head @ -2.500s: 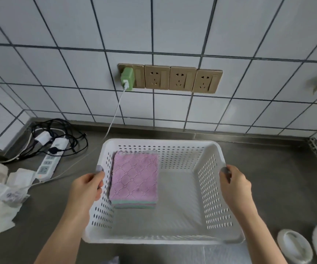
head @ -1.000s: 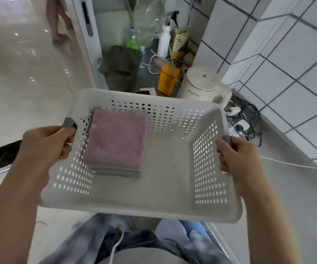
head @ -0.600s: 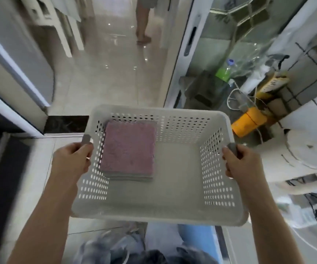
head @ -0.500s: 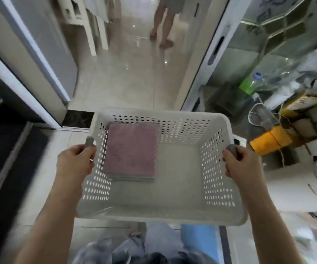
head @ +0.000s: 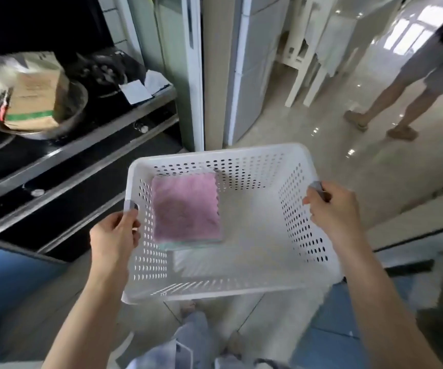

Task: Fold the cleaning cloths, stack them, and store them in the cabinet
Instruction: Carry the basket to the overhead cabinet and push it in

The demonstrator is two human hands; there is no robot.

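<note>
The cloths [head: 185, 209] are lying stacked in the basket [head: 215, 286], against its left wall. The left hand [head: 113, 235] and right hand [head: 333, 209] are gripping its side handles. A stove [head: 55, 155] is standing to the left, a person [head: 401, 83] beyond on the right.

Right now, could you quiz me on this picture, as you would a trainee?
1. True or false: the folded cloths lie at the middle of the white basket.
2. What does each hand grip?
A. a grey handle on the basket's side
B. the stack of cloths
C. the pan on the stove
3. Fill in: the top cloth of the stack is ____ in colour.

Key
1. False: the stack sits against the basket's left wall, toward the far corner.
2. A: the left hand and the right hand each grip a side handle, and the basket is carried above the floor.
3. Pink; a greenish cloth edge shows beneath it.
</note>
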